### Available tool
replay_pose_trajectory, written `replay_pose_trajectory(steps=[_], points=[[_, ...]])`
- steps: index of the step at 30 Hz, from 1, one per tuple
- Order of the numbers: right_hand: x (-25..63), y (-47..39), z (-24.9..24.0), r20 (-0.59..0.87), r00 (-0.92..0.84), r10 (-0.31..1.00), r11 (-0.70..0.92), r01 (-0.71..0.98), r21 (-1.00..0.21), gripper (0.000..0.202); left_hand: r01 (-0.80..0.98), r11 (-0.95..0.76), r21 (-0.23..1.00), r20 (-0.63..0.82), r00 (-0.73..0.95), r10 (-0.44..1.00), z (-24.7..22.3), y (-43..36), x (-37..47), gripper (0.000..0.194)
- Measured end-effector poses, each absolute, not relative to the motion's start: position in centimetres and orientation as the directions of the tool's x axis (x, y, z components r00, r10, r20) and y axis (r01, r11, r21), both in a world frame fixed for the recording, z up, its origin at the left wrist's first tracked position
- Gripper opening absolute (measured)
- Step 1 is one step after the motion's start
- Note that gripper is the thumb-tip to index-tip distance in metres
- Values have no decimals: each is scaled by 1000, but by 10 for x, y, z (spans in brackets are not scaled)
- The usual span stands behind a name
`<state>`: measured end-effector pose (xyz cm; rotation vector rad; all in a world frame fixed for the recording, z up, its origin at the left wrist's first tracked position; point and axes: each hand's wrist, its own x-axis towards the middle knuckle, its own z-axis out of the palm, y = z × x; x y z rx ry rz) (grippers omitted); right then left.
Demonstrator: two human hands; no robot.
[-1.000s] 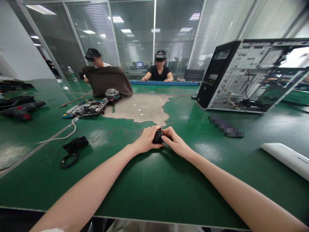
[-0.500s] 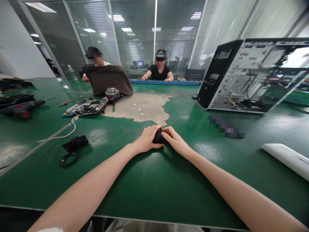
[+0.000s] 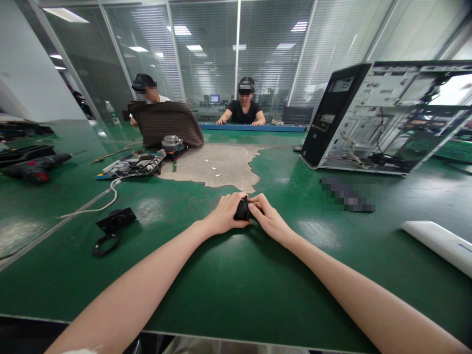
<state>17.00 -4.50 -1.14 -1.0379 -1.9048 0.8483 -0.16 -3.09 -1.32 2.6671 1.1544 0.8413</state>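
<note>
A small black round part (image 3: 242, 210) is held between my two hands, just above or on the green tabletop. My left hand (image 3: 225, 214) wraps round its left side, thumb below and fingers over the top. From the right, my right hand (image 3: 268, 216) pinches its edge with thumb and fingertips. The part's exact kind is unclear because the fingers cover much of it. Left of my forearm lie a black square plate with a round opening (image 3: 116, 220) and a black ring (image 3: 106, 245).
At the right stands an opened computer case (image 3: 332, 118), with a blurred dark object (image 3: 346, 194) and a white casing (image 3: 438, 244) nearer. Leftward are a circuit board (image 3: 132, 165), a white cable (image 3: 106, 206) and a power drill (image 3: 37, 167). Two people sit across the table (image 3: 206, 295).
The camera view has shifted very slightly. My right fingers have moved a little on the black part's edge, and both hands keep their hold.
</note>
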Motion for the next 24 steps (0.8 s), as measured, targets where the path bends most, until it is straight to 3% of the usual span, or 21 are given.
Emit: replay_pose_trajectory(steps=[7,13,24], points=[[170,-45,-12,292,-375,880,430,366,-825,15,637,-701,320,444,553,705,-12,-32,-1,64],[172,-48,-10,335,-414,846,461,254,-850,15,640,-703,311,437,560,704,-12,-32,-2,62],[168,-42,-13,293,-365,884,418,333,-845,14,635,-697,333,438,551,710,-12,-32,-1,63]])
